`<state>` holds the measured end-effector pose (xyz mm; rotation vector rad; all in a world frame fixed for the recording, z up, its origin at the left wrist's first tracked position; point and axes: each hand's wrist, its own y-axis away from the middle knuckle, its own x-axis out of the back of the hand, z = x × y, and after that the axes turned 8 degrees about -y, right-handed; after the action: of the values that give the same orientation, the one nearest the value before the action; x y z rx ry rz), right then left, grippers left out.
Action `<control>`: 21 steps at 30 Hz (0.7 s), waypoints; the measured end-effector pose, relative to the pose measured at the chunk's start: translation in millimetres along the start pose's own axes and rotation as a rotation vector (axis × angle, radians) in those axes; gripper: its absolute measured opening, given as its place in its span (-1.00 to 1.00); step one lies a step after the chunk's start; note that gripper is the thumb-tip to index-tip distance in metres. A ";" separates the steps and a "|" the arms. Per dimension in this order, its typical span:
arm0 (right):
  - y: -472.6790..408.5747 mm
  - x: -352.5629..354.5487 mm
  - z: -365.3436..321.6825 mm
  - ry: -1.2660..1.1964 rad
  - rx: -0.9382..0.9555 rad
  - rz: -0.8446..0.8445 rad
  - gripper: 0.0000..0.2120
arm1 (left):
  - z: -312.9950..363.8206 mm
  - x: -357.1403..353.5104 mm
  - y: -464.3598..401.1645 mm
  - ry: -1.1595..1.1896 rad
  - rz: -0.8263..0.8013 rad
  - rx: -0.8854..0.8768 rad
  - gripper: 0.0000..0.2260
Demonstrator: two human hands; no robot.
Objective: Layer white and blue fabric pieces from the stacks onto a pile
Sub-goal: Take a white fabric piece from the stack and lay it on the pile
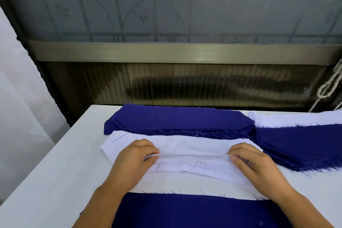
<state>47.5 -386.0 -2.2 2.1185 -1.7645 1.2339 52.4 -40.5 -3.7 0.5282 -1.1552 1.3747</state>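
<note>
Both hands pinched the top white piece [192, 155] of the white stack [185, 172] at mid-table [61, 163]: the left hand [135, 161] gripped its left end, the right hand [253, 163] its right end. Just behind that stack lay a blue stack [177, 118]; to its right, a fanned blue stack [299, 146]; nearest the person, a blue pile [194, 211].

Both hands [194, 161] on white fabric [192, 146]

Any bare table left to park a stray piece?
Bare table left of the white stack, from the left hand to the table's left edge. Centre and right crowded: blue stack behind, blue pile by the right hand.
</note>
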 end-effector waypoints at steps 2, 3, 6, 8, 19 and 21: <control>1.0 3.0 -2.8 0.028 0.008 -0.010 -0.84 | -8.1 7.5 4.4 -0.028 0.011 0.037 -0.90; 2.5 4.9 -5.9 0.038 0.004 -0.013 -0.83 | -12.0 12.3 8.3 -0.064 0.027 0.043 -0.89; 12.9 14.0 -19.6 0.061 -0.001 -0.005 -0.84 | -18.8 33.8 26.7 -0.137 0.055 -0.010 -0.91; 25.9 20.7 -30.6 0.093 0.009 -0.021 -0.87 | -17.0 52.3 42.8 -0.134 0.010 -0.085 -0.88; 59.7 40.2 -46.3 -0.123 -0.321 -0.214 -0.90 | 2.5 86.8 70.1 0.012 -0.313 -0.177 -0.80; 52.6 37.0 -45.4 -0.176 -0.382 -0.208 -0.88 | 1.0 80.1 63.5 0.061 -0.349 -0.086 -0.77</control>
<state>-21.2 -405.5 30.9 2.1594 -1.6292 0.6180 -22.3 9.3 45.3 0.5909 -1.0122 1.0301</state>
